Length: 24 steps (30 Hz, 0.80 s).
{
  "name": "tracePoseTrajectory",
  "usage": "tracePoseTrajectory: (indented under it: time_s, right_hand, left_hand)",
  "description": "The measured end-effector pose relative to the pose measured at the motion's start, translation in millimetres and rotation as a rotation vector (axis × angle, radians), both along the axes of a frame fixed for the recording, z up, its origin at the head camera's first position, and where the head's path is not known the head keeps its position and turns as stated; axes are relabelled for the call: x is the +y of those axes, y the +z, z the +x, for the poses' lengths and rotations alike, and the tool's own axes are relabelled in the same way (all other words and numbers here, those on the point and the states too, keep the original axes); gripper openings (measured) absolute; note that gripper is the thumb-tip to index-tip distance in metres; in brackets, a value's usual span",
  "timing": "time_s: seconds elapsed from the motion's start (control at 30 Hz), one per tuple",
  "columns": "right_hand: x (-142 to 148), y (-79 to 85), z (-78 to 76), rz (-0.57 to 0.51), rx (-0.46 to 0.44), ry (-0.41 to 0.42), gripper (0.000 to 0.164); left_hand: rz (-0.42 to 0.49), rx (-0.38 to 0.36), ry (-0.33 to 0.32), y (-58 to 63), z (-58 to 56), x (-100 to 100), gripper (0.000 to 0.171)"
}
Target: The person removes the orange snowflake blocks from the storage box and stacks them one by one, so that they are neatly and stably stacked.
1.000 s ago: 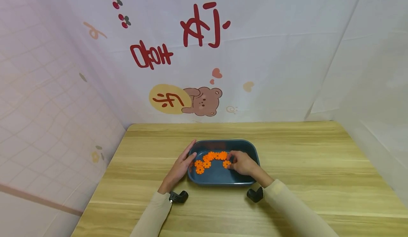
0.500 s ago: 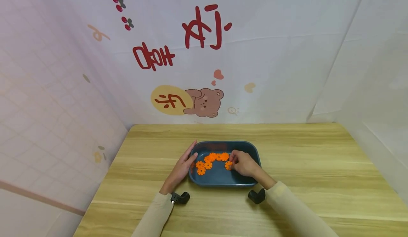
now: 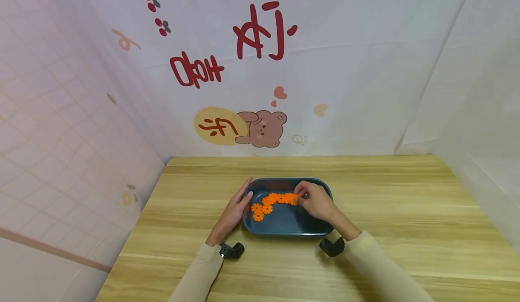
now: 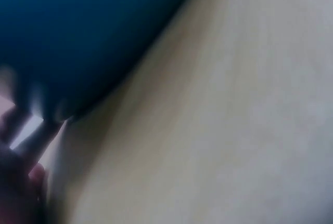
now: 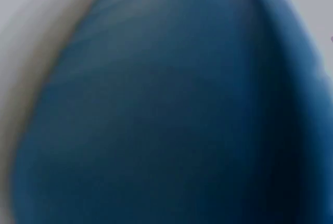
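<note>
A dark blue rectangular tub [image 3: 280, 223] with rounded corners stands on the table. Inside it lie several orange notched plastic discs [image 3: 267, 209], most in a crooked line from the left side toward the right hand. My left hand [image 3: 232, 211] holds the tub's left wall, its thumb over the rim and its fingers along the outside. Those fingertips touch the tub's outer wall [image 4: 78, 31] in the left wrist view. My right hand [image 3: 320, 202] pinches an orange disc [image 3: 294, 199] at the line's right end, partly hidden by the fingers. The right wrist view has only blurred tub [image 5: 140, 109].
The wooden table [image 3: 386, 202] extends on all sides of the tub. A printed white cloth [image 3: 357, 90] hangs behind and at both sides. Black wrist cameras [image 3: 232, 250] sit in front of the tub's near edge.
The right hand has moved the pinched disc away from the body, from apart below the line to against its right end. The left hand has stayed on the tub.
</note>
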State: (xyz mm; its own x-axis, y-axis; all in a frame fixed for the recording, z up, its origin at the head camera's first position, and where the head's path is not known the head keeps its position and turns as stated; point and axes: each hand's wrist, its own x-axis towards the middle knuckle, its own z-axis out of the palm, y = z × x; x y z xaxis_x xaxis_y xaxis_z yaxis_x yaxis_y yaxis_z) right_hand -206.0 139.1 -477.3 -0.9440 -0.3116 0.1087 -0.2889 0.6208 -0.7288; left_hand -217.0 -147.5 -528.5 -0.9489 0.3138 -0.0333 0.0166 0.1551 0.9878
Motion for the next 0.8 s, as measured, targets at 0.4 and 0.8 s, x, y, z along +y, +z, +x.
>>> tracePoseTrajectory:
  time_s: [0.4, 0.8]
  right_hand:
    - [38.9, 19.8, -1.5, -0.111, -0.016, -0.043, 0.012]
    - [96.6, 9.8, -2.4, -0.293, -0.072, -0.205, 0.026]
  left_hand:
    - [0.015, 0.026, 0.036, -0.2, 2.6, 3.7, 0.056]
    - [0.005, 0.000, 0.014, -0.8, 0.0, 1.9, 0.054]
